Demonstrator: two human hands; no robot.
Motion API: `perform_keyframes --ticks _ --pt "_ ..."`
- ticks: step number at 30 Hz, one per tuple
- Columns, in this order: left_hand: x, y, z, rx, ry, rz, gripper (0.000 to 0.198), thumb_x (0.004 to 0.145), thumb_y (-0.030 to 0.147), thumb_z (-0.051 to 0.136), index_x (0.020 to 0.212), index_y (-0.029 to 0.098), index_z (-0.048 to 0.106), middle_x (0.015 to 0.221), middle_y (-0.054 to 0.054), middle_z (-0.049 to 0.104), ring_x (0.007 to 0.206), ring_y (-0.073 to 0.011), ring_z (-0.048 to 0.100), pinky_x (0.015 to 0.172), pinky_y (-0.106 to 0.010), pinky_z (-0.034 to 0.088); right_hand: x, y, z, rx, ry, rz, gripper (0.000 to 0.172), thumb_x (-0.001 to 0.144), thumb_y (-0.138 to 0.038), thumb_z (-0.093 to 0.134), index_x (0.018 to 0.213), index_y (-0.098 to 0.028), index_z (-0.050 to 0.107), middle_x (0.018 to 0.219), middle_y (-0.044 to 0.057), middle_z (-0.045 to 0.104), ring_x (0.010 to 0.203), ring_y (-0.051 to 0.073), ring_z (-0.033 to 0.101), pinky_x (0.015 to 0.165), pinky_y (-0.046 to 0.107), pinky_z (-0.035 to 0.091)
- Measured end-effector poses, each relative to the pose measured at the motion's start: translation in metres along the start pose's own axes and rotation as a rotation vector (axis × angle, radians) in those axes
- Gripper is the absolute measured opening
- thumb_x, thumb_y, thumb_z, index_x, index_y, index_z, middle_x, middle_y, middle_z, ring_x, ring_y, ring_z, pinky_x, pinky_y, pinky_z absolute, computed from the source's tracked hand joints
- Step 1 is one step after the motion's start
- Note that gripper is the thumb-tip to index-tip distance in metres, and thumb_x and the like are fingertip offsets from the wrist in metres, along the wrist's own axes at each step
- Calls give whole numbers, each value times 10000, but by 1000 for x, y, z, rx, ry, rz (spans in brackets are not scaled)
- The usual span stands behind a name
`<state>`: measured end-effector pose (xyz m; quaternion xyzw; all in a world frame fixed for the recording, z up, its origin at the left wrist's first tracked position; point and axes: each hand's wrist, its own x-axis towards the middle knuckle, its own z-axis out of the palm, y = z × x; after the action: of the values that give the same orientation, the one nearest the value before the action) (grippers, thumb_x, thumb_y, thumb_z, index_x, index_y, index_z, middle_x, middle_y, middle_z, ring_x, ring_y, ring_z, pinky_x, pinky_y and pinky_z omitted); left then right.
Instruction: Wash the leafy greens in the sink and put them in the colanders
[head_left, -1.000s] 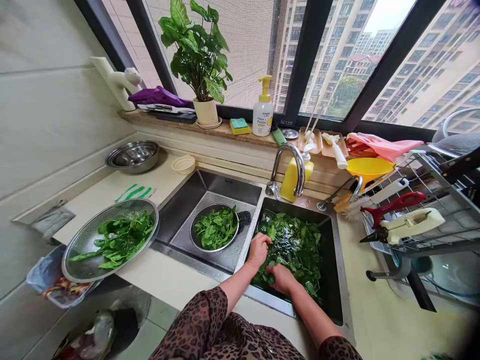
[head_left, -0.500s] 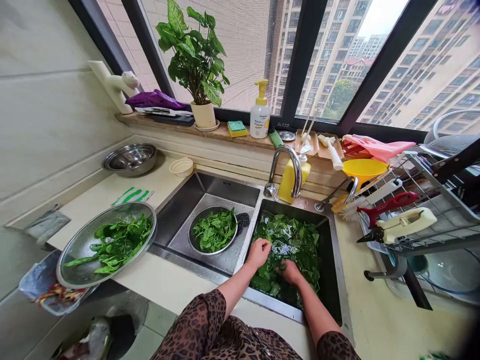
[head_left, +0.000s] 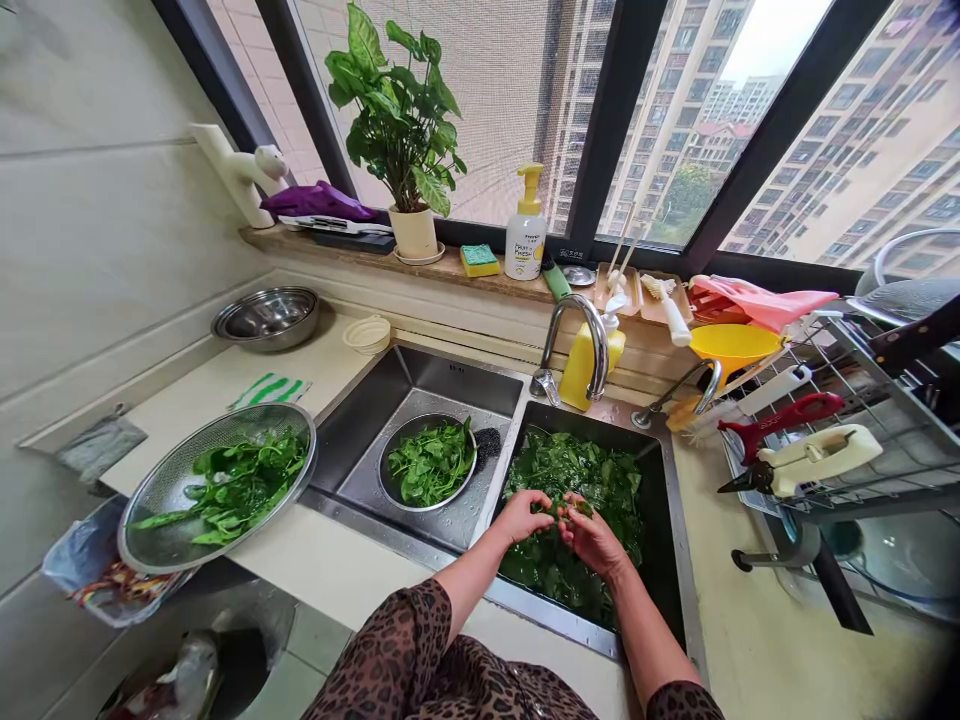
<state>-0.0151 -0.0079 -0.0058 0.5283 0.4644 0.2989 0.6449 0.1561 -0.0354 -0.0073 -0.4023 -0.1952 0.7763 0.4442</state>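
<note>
Above the water in the right sink basin (head_left: 670, 560), my left hand (head_left: 523, 517) and my right hand (head_left: 594, 541) meet with fingers closed on a small bit of leafy greens (head_left: 556, 508). The fingertips partly cover it. Beneath them, dark leafy greens (head_left: 592, 470) float in water and fill most of the basin. In the left sink basin (head_left: 442, 372) a round metal bowl (head_left: 382, 480) holds more picked greens. A metal colander (head_left: 161, 500) with leafy greens stands on the counter at the left.
A curved faucet (head_left: 600, 345) rises behind the right basin, beside a yellow bottle (head_left: 581, 365). At the right stands a wire rack (head_left: 900, 370) with scissors and knives. Metal bowls (head_left: 266, 320) sit on the left counter. A potted plant (head_left: 415, 235) and pump bottle (head_left: 525, 245) line the sill.
My right hand has come up out of the water with greens and met my left hand, which has moved slightly right. Both now hold the greens between them.
</note>
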Motion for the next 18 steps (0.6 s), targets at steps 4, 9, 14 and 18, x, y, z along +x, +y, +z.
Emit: perform_keyframes --ticks 4,9,14,18 --pt "4 -4 0 -112 149 -24 263 669 342 625 789 142 504 667 29 511 550 -102 539 470 -208 417 9 7 3 -107 205 -152 340 542 -281 759 816 -211 569 769 -17 599 634 106 551 556 220 402" --pt "1 -1 0 75 86 29 299 688 354 614 883 146 523 702 21 541 527 -82 500 469 -190 396 14 23 18 -386 -4 -147 236 652 -357 661 795 -184 589 666 -9 598 607 115 534 569 235 403" --pt "1 9 -2 234 306 157 175 773 306 487 721 150 548 754 -6 552 639 -110 515 581 -218 415 28 27 17 -869 136 -189 212 731 -332 469 807 -178 593 686 17 594 601 148 540 562 267 425" --pt "-1 17 -2 340 453 287 178 803 258 442 696 156 542 717 -13 552 732 -138 516 714 -258 401 44 45 22 -1138 146 -244 225 641 -197 529 842 -173 627 841 58 620 781 192 556 717 303 428"
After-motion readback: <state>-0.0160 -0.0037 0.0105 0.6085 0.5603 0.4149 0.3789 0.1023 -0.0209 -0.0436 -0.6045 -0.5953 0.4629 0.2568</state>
